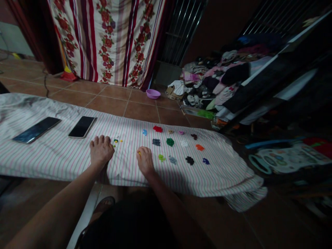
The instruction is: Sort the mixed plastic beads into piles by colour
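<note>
My left hand [101, 150] lies palm down on the striped cloth, its fingers stretched out. Just beyond its fingertips and thumb are a few loose pieces, among them a dark green piece [116, 140] and a yellow one [121, 140]. My right hand [145, 161] is closed in a pinch, with a small yellow piece [139, 153] at the fingertips; its exact kind is too small to tell. To its right, small pieces lie sorted by colour, including a lime pile [161, 158], a dark grey pile [156, 142], a red pile [157, 129] and a black pile [190, 160].
Two phones, a larger one [37, 130] and a smaller one [82, 126], lie left on the striped cloth [85, 162]. Beyond the table, a purple basin [153, 93] stands on the tiled floor. A heap of clothes [215, 77] rises behind, right of a floral curtain [106, 41].
</note>
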Demonstrator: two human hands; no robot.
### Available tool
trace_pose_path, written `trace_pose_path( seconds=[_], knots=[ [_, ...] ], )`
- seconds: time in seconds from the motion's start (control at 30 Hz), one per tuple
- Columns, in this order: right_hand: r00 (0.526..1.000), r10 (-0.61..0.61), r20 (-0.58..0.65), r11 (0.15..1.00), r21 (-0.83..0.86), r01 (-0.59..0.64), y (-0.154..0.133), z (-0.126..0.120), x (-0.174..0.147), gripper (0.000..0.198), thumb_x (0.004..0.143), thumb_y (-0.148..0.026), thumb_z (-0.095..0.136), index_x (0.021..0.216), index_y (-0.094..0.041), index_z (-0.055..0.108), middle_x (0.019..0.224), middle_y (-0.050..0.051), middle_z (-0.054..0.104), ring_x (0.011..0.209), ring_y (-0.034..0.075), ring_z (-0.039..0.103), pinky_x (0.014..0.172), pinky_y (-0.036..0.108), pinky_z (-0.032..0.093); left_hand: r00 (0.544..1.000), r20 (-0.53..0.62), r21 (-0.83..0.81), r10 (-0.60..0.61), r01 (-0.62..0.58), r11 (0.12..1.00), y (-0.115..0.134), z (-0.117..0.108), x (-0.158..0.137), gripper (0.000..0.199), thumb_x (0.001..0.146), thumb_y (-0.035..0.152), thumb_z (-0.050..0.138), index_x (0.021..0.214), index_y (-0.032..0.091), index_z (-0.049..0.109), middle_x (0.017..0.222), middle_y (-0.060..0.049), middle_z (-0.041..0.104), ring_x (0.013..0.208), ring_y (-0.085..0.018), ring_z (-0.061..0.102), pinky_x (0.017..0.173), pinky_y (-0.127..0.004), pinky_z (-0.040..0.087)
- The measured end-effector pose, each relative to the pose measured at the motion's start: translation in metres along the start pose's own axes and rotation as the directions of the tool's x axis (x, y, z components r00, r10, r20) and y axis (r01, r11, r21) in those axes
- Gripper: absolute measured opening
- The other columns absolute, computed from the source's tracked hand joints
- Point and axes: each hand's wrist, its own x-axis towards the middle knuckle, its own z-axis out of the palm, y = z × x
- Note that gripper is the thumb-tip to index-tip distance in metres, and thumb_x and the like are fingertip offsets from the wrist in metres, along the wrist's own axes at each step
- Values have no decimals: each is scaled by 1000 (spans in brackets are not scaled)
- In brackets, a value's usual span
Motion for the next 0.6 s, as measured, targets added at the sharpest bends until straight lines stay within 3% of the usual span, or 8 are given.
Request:
trace_pose_path(
  seconds=[0.13, 0.33, 0.6],
  knots=[
    [999, 14, -32, 1000, 16, -14, -2, -2, 0, 20, 85, -9, 45, 88, -20, 62, 95, 7, 61, 97, 22, 51, 91, 37, 41, 1000, -9, 8, -3, 3, 1000, 0, 2, 0, 35, 90, 29, 30, 109, 18, 57, 119, -13, 56, 119, -29, 44, 98, -44, 31],
    [995, -97, -8, 989, 111, 97, 9, -11, 1, 12, 85, -17, 53, 84, -21, 65, 91, 6, 62, 95, 21, 52, 89, 36, 43, 1000, -13, -1, -14, 14, 1000, 0, 3, 2, 35, 89, 28, 31, 110, 17, 56, 121, -13, 56, 121, -31, 43, 98, -45, 31],
    [992, -126, -21, 991, 50, 127, 12, -10, 1, 13, 89, -20, 51, 83, -21, 63, 87, 6, 59, 91, 21, 51, 85, 36, 43, 1000, 14, -25, -15, 16, 1000, 0, 0, 2, 35, 89, 28, 31, 112, 17, 56, 119, -14, 56, 121, -31, 43, 98, -45, 30]
  ],
)
